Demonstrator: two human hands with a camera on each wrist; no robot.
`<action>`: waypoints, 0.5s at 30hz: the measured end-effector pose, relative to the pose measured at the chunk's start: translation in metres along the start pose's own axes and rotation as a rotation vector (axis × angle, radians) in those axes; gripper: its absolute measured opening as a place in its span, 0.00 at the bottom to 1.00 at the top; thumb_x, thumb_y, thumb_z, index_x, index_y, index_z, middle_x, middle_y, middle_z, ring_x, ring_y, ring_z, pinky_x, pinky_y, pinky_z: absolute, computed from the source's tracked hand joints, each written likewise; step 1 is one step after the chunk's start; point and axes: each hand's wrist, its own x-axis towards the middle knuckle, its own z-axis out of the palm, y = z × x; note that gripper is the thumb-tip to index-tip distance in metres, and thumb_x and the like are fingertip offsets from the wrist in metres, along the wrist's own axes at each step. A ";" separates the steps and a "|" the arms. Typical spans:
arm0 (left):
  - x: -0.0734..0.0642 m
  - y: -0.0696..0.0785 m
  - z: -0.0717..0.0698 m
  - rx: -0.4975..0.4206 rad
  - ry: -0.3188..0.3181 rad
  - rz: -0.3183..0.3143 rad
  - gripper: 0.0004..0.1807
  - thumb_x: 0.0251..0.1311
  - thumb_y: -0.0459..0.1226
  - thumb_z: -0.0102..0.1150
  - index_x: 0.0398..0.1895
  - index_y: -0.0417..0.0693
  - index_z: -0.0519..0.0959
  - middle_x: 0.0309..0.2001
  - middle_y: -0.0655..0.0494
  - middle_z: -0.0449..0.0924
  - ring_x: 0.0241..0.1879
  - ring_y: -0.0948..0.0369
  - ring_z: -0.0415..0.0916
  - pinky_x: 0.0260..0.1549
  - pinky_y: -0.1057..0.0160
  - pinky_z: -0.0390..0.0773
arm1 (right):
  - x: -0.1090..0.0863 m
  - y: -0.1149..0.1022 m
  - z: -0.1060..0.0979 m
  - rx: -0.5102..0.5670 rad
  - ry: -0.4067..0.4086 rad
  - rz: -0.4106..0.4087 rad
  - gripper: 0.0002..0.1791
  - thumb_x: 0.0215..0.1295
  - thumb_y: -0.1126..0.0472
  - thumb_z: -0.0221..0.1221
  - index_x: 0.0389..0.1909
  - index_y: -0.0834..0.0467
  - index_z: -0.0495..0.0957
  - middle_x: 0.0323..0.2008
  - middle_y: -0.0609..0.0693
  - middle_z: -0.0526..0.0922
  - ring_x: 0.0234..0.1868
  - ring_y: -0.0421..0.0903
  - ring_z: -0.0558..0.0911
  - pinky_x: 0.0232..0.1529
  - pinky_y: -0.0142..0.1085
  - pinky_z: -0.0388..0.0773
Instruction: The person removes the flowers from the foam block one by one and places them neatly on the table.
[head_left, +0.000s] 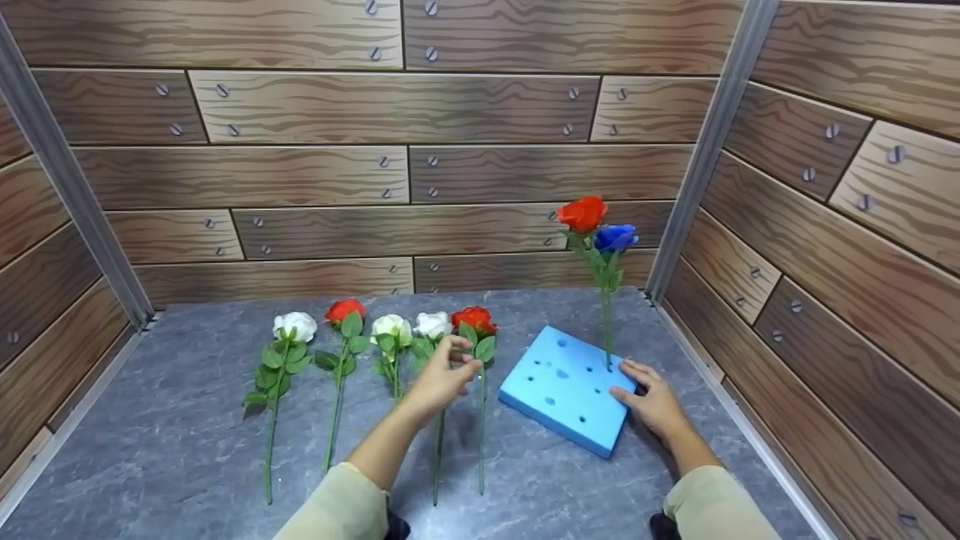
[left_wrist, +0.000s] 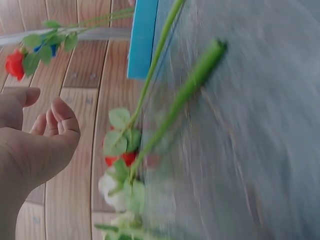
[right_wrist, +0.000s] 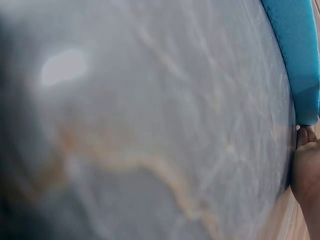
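My left hand (head_left: 444,379) hovers over the roses lying on the table, its fingers loosely bent with nothing between them. Closest to it are a red rose (head_left: 474,320) and a white rose (head_left: 433,325), whose stem passes partly behind the hand. In the left wrist view, bare space shows between the thumb and fingers (left_wrist: 64,117). My right hand (head_left: 656,401) holds the right corner of a blue foam block (head_left: 574,394), thumb and fingertips on its top edge. A red rose (head_left: 583,214) and a blue rose (head_left: 616,238) stand upright in the block, near that hand.
Farther left lie a cream rose (head_left: 391,328), another red rose (head_left: 345,310) and another white rose (head_left: 294,327), stems toward me. Several holes dot the foam's top. Wood-patterned walls (head_left: 315,176) enclose the grey marbled table (head_left: 187,450) at the back and sides.
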 end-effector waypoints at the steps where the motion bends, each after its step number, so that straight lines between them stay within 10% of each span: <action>1: 0.003 0.000 0.004 -0.007 -0.012 0.001 0.20 0.78 0.41 0.63 0.65 0.45 0.70 0.56 0.46 0.74 0.50 0.53 0.79 0.42 0.59 0.86 | 0.000 0.000 0.000 0.000 0.005 -0.004 0.40 0.76 0.50 0.68 0.81 0.61 0.67 0.85 0.64 0.58 0.87 0.67 0.52 0.88 0.64 0.48; 15: 0.036 -0.009 0.081 -0.186 -0.079 -0.014 0.18 0.77 0.35 0.62 0.63 0.41 0.70 0.56 0.43 0.75 0.57 0.43 0.81 0.55 0.47 0.90 | 0.000 0.002 0.002 0.007 0.036 0.006 0.38 0.75 0.51 0.69 0.80 0.61 0.69 0.85 0.64 0.60 0.87 0.66 0.53 0.88 0.62 0.49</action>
